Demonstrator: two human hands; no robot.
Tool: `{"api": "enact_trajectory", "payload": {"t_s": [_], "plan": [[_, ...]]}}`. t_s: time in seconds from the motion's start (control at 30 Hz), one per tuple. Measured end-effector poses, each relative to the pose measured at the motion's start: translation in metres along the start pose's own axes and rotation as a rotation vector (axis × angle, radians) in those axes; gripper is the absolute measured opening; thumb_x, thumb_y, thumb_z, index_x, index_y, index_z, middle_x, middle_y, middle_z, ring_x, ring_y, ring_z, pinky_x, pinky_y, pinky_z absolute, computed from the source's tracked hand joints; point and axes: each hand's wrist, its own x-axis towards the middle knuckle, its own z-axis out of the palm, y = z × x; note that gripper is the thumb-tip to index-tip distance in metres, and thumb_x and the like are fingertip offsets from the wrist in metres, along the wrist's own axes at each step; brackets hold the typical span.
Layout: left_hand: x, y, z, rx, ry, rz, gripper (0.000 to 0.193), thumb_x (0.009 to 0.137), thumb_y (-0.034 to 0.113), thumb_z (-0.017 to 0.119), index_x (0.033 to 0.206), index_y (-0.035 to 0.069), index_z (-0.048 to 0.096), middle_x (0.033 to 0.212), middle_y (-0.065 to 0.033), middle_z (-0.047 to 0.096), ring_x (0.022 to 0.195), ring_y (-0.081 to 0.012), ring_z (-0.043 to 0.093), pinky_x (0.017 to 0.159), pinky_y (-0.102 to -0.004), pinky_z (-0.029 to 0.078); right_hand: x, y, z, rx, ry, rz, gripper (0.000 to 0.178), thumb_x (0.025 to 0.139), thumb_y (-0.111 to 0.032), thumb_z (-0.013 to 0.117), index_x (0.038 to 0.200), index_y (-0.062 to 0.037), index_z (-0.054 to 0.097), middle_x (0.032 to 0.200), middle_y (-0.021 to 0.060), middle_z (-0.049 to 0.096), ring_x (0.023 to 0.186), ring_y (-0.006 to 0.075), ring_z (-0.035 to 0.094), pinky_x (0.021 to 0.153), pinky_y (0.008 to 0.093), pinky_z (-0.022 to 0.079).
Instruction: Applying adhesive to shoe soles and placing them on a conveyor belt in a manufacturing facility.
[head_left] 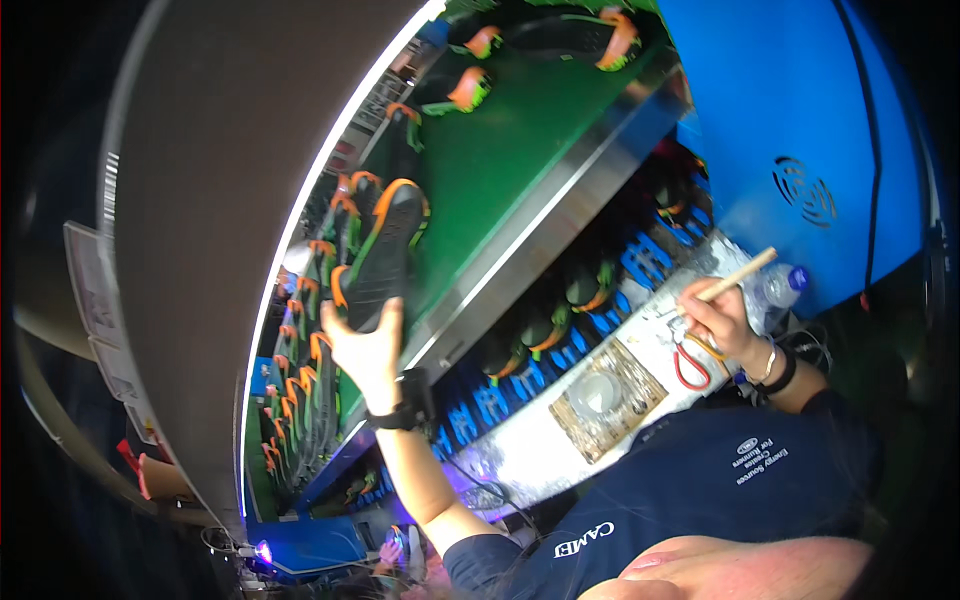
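Observation:
My left hand (367, 350) reaches over a green conveyor belt (490, 170), thumb and fingers on either side of the near end of a black shoe sole (385, 250) with orange and green edging. The sole lies tilted on the belt, and part of its near end is hidden by the hand. Closed around a light wooden stick-like tool (738, 274), my right hand (722, 318) is above a white work surface (520, 440). The tool's lower tip is hard to make out. Red scissor handles (690, 368) lie just below that hand.
More black, orange and green soles (300, 385) line the belt's left side and far end. Below its metal edge (540, 225), several soles rest in blue holders (490, 402). A round clear dish (597, 395) sits on a stained board. A purple-capped bottle (780, 288) stands by a blue panel (810, 120).

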Motion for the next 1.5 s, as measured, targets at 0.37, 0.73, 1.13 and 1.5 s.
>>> {"api": "enact_trajectory", "payload": {"t_s": [0.37,0.73,1.13,1.5], "plan": [[-0.104,-0.038,-0.158,-1.284,-0.056,-0.251,0.056,0.071,0.016,0.041,0.122,-0.005,0.032,0.117,-0.0226,0.041,0.107,-0.0312,0.044,0.092,-0.0413,0.034,0.005,0.125,0.025,-0.342,-0.345,0.257,0.014,0.079,-0.013,0.057,0.081,0.0009,0.055,0.068,0.0007,0.054,0.063,0.0051,0.050,0.055,0.0191,0.041],[-0.292,-0.128,-0.060,-1.378,-0.318,-0.984,0.065,0.068,0.031,0.059,0.120,-0.001,0.036,0.112,-0.0142,0.047,0.101,-0.0271,0.049,0.090,-0.0386,0.036,0.003,0.202,0.035,-0.858,-0.625,0.007,0.012,0.077,-0.015,0.057,0.076,-0.0034,0.056,0.055,0.0024,0.050,0.045,0.0081,0.040,0.044,0.0242,0.033],[-0.394,-0.112,-0.008,-1.849,-0.182,-1.250,0.064,0.066,0.029,0.065,0.118,-0.002,0.040,0.116,-0.0147,0.047,0.106,-0.0296,0.045,0.091,-0.0403,0.035,0.000,0.179,0.055,-0.879,-0.579,0.116,0.015,0.076,-0.017,0.057,0.078,-0.0030,0.057,0.061,0.0051,0.053,0.051,0.0134,0.047,0.049,0.0253,0.038],[-0.318,-0.099,-0.014,-1.418,-0.387,-0.873,0.078,0.059,0.027,0.077,0.118,0.001,0.033,0.112,-0.0095,0.044,0.104,-0.0207,0.043,0.089,-0.0332,0.034,0.013,0.175,0.049,-1.155,-0.743,0.134,0.016,0.076,-0.017,0.055,0.078,-0.0005,0.056,0.061,0.0121,0.054,0.054,0.0200,0.051,0.053,0.0293,0.040]]}}
